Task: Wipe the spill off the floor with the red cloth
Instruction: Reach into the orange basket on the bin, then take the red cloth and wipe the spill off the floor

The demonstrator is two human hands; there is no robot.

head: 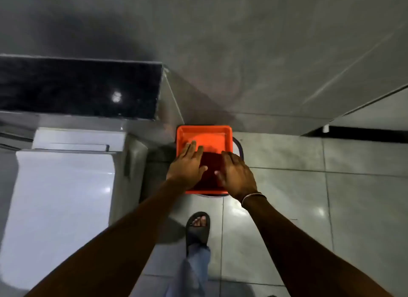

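A dark red cloth (210, 167) lies in the near half of an orange square basin (204, 134) that stands on the tiled floor against the wall. Above the basin, my left hand (187, 164) is spread with fingers apart at the cloth's left edge. My right hand (235, 174) hovers at the cloth's right edge, fingers curved down toward it. Whether either hand touches the cloth I cannot tell. No spill shows on the floor in this view.
A white toilet (59, 197) with its cistern stands at the left, under a black-topped ledge (79, 86). Grey tiled wall rises behind the basin. My foot in a black sandal (197, 229) stands on the grey floor tiles (309, 186) just below the basin.
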